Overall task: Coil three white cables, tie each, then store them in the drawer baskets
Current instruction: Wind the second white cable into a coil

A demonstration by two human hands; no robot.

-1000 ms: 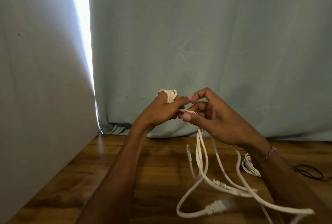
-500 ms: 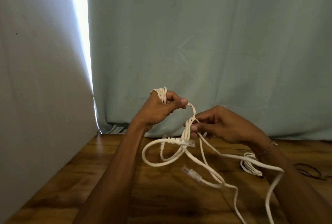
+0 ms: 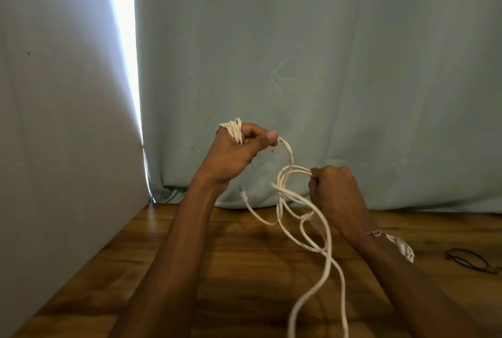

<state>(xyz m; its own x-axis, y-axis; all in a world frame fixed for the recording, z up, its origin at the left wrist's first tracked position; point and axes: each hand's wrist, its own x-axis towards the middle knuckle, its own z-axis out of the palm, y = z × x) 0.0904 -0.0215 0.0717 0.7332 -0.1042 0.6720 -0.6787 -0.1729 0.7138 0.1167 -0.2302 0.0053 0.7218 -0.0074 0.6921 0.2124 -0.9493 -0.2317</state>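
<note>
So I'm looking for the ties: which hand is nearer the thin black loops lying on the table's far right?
Right. The right hand is raised left of the black loops, gripping white cable strands. The left hand is farther left, holding the coil.

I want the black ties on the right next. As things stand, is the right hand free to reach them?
Probably not yet: the right hand grips loops of the white cable, so it must let go first. The black ties lie uncovered on the wooden table.

Single head-worn view faces forward and down, close over the table (image 3: 168, 261).
</note>
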